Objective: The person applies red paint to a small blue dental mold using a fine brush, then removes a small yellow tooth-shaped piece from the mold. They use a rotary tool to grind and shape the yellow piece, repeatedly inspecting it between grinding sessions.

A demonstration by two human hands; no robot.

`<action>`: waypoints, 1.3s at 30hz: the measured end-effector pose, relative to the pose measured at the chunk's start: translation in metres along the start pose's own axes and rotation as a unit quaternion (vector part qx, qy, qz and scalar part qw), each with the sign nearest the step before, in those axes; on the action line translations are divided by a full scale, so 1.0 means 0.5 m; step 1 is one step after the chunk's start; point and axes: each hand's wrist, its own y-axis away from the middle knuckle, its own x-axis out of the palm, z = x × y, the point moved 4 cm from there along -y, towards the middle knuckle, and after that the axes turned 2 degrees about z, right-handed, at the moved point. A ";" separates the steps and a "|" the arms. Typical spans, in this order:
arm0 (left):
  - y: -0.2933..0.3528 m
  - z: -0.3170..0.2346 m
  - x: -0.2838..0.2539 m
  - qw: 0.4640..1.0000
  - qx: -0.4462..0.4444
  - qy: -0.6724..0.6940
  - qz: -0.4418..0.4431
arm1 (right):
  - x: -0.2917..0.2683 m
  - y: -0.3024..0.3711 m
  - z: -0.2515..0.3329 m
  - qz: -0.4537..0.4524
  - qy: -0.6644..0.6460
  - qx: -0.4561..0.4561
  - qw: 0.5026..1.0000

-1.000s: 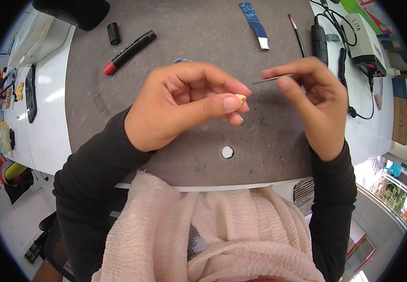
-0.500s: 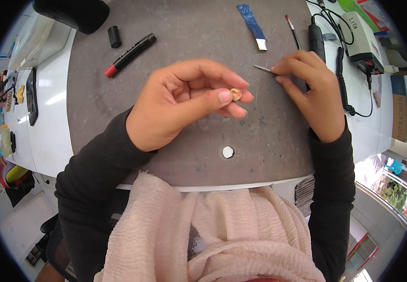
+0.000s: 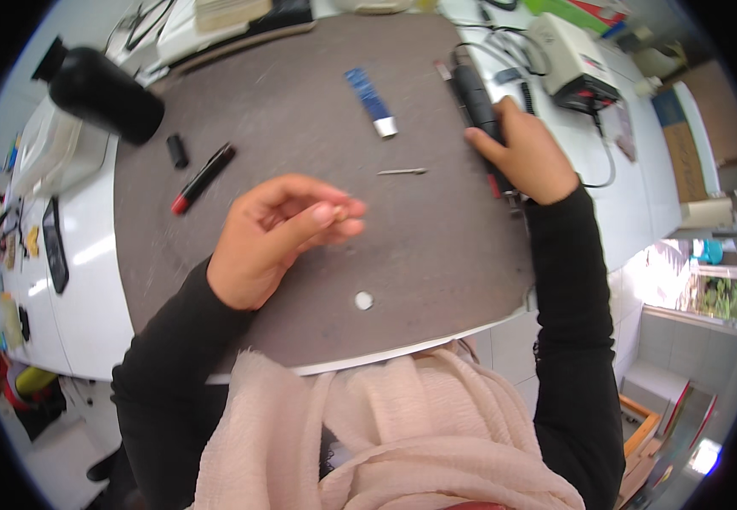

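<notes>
Metal tool (image 3: 402,172) now lies on mat (image 3: 445,263); right hand (image 3: 534,157) touches black handpiece (image 3: 474,98), grip unclear. Left hand (image 3: 271,242) pinches pale piece (image 3: 340,214): probably light, hard; hold by edges.

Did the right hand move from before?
Yes, the right hand has moved forward and rightward, farther from the round white spot on the mat, to the black handpiece.

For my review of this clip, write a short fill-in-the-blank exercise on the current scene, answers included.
The right hand is at a handpiece coloured ____.
The hand pinching a small piece is the ____ one.
On the marker, the lower end in view is ____.
On the blue strip, the lower end in view is ____.

Missing words: black; left; red; white.
</notes>
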 end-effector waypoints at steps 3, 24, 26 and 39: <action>0.002 -0.002 -0.001 1.000 -0.005 -0.001 0.001 | -0.001 -0.009 -0.038 0.054 -0.115 0.031 0.991; -0.004 0.008 0.020 0.999 -0.036 -0.026 0.000 | -0.226 0.119 -0.149 -0.541 -0.114 -0.142 0.821; 0.004 0.003 0.019 0.999 -0.036 -0.027 -0.004 | -0.221 0.089 -0.175 -0.484 0.016 -0.118 0.867; 0.000 0.006 0.012 0.999 -0.038 -0.039 0.001 | -0.176 -0.003 -0.239 -0.335 0.023 -0.134 0.932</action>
